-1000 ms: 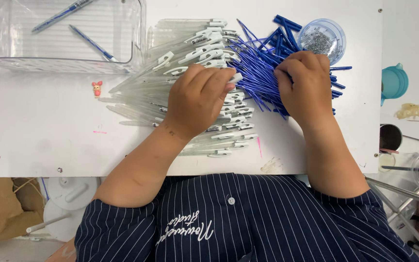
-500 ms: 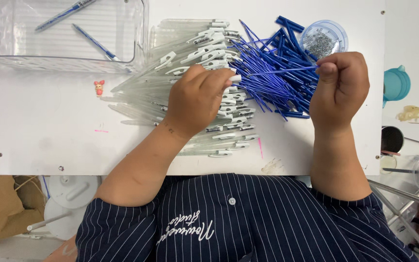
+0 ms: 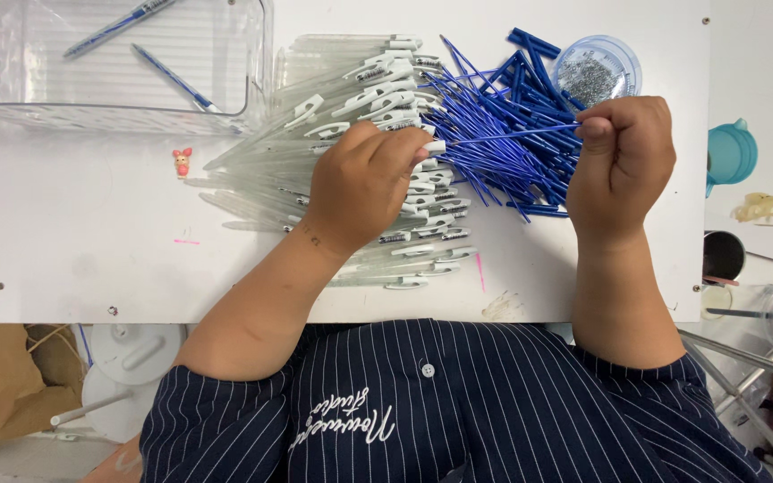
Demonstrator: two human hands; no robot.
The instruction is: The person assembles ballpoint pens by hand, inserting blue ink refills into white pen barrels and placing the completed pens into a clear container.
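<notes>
My left hand [image 3: 364, 183] grips a clear pen barrel with a white clip [image 3: 433, 147], lifted just over a big heap of clear pen barrels [image 3: 351, 98] on the white table [image 3: 91, 259]. My right hand [image 3: 621, 165] pinches the end of one thin blue refill [image 3: 516, 134], which runs leftwards with its tip at the barrel's open end. Below and behind the refill lies a pile of blue refills [image 3: 503, 170].
A clear plastic bin [image 3: 243, 63] at the back left holds two finished blue pens [image 3: 172, 79]. A round clear cup of small metal springs [image 3: 594, 73] stands behind the refill pile. A tiny pink figure [image 3: 182, 161] lies on the table. A teal cup [image 3: 728, 154] stands at the right.
My right hand lifted off the refill pile with a single refill and brought it level with the barrel in my left hand. My left hand stayed over the barrels.
</notes>
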